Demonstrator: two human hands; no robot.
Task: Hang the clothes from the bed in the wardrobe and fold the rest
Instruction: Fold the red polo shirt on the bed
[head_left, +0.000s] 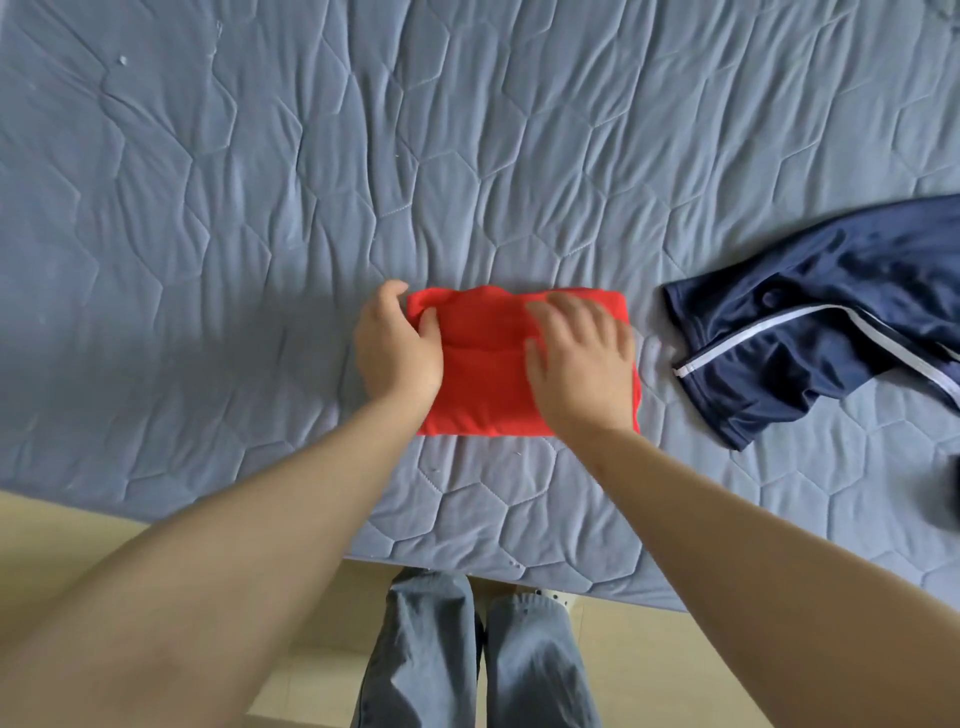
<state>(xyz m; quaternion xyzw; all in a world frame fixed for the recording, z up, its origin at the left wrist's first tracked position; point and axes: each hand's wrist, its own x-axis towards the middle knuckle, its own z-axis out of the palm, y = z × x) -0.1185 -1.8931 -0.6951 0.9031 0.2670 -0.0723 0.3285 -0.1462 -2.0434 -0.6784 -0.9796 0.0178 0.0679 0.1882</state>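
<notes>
1. I see red garment (483, 389) folded compact on bed (234, 182), under both hands.
2. The left hand (397, 345) curls round its left edge, prob. to steady the stack.
3. The right hand (582, 358) lies flat, fingers spread, pressing the fold down.
4. Navy garment (810, 332) lies unfolded, to the right of the right hand; judged next.

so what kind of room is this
Most likely a bedroom: a wide quilted blue mattress cover fills the view, with a folded red garment and a loose navy garment lying on it.
</notes>
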